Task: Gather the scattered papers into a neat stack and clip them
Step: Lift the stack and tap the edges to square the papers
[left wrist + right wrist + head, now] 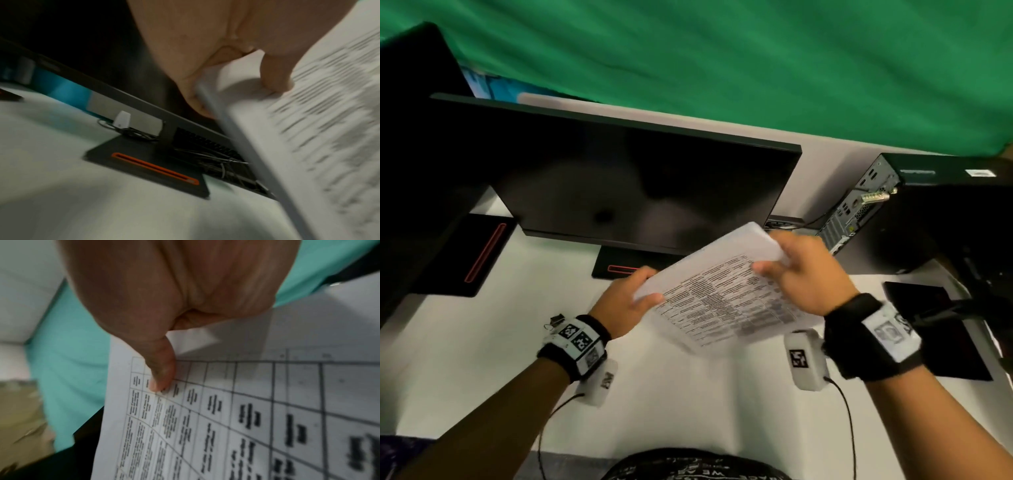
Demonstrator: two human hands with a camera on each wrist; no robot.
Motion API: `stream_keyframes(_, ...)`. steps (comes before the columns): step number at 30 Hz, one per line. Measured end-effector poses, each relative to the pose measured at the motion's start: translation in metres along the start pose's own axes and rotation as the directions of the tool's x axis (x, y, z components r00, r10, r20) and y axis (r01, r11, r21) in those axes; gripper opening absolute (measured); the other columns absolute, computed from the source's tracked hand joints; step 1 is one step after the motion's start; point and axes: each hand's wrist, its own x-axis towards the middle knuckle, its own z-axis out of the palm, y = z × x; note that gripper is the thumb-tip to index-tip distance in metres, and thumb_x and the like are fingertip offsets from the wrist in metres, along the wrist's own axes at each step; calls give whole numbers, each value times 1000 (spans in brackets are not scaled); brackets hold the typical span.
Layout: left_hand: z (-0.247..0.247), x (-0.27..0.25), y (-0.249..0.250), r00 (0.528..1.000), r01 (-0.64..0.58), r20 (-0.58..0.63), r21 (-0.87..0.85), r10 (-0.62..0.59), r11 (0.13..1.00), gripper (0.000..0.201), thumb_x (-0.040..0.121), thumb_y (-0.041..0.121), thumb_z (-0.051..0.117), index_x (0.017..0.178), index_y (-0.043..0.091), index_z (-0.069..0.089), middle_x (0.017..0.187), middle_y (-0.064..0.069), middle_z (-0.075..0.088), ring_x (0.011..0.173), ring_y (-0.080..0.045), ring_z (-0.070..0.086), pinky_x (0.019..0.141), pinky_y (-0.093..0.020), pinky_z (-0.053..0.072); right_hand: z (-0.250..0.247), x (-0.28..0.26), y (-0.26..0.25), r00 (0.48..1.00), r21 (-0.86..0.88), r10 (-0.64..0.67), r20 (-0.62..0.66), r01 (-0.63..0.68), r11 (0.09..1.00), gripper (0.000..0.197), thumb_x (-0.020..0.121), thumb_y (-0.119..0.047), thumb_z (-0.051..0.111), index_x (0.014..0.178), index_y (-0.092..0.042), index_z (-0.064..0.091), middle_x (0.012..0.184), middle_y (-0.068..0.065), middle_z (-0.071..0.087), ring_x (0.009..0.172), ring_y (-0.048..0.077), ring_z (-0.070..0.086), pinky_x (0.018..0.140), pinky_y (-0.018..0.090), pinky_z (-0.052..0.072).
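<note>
A stack of printed papers [726, 291] with a dark text table is held in the air above the white desk [482, 359]. My left hand [633, 294] grips its left edge, thumb on top and fingers underneath; the left wrist view shows the same papers [308, 129] pinched by this left hand [226, 68]. My right hand [794, 270] holds the far right corner, thumb pressed on the printed face; the right wrist view shows the papers [236, 410] under that right hand [164, 363]. A small black binder clip [556, 321] lies on the desk beside my left wrist.
A black monitor [637, 185] stands just behind the papers, its base [619, 269] on the desk. A computer tower [887, 209] sits at the right, another dark stand [472, 257] at the left. A dark flat object [941, 335] lies under my right wrist.
</note>
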Motion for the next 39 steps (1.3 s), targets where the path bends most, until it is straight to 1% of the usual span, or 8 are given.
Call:
stream_keyframes(3, -16, -6, -16, 989, 130, -40, -245, -144, 961, 21, 87, 12, 68, 101, 27, 63, 101, 6, 71, 93, -13, 68, 89, -38, 55, -11, -15, 29, 995, 327, 101, -19, -90, 941, 24, 89, -8, 70, 112, -14, 72, 106, -1, 76, 97, 15, 72, 86, 35, 58)
stream_keyframes(8, -2, 8, 9, 960, 78, -101, -798, -260, 597, 32, 90, 15, 59, 122, 15, 57, 112, -5, 71, 105, -21, 67, 90, -37, 53, 32, -28, 66, 956, 721, 289, -54, -163, 673, 29, 89, 5, 62, 117, -3, 67, 110, 7, 76, 103, 29, 72, 86, 38, 60)
stream_keyframes(12, 13, 11, 28, 929, -5, -287, -640, -233, 768, 25, 96, 9, 53, 119, 18, 50, 104, 6, 67, 90, 3, 67, 70, -11, 52, 72, -32, 82, 924, 778, 352, -149, -109, 618, 30, 91, 4, 62, 118, -7, 66, 112, 7, 75, 102, 24, 72, 85, 38, 59)
stream_keyframes(16, 32, 2, 7, 924, 66, -294, -507, -245, 859, 24, 92, 12, 61, 106, 28, 49, 102, 2, 62, 94, -11, 64, 71, -17, 51, 110, -41, 98, 903, 775, 409, -133, -163, 611, 20, 91, -14, 67, 109, -18, 60, 103, 3, 71, 94, 8, 70, 77, 22, 56)
stream_keyframes(21, 51, 1, -17, 878, 276, -189, -551, -439, 788, 52, 90, 34, 64, 135, 26, 40, 124, -3, 61, 113, -22, 60, 96, -44, 51, 135, -43, 121, 896, 701, 443, -32, -296, 649, 29, 98, -19, 59, 127, -20, 58, 120, 4, 69, 114, 21, 64, 92, 32, 53)
stream_keyframes(26, 46, 3, -7, 861, 245, -181, -671, -475, 700, 61, 91, 40, 60, 144, 26, 31, 123, -4, 59, 111, -24, 59, 86, -35, 54, 126, -41, 119, 909, 705, 412, -64, -251, 663, 22, 98, -13, 59, 116, -24, 59, 115, 7, 67, 110, 20, 64, 88, 27, 52)
stream_keyframes(35, 36, 9, 10, 851, 89, -317, -697, -418, 711, 27, 97, 46, 43, 90, 21, 50, 81, -2, 62, 79, -23, 65, 65, -31, 50, 112, -44, 106, 899, 765, 408, -158, -150, 627, 45, 79, -24, 76, 119, -16, 58, 112, -2, 64, 95, 2, 64, 74, 16, 52)
stream_keyframes(39, 37, 15, 15, 810, 125, -348, -685, -473, 718, 24, 97, 42, 46, 93, 19, 52, 82, -5, 62, 78, -24, 64, 63, -31, 51, 112, -40, 90, 838, 772, 484, -252, -127, 623, 22, 92, -36, 63, 104, -18, 66, 100, -8, 67, 83, 0, 61, 73, 21, 46)
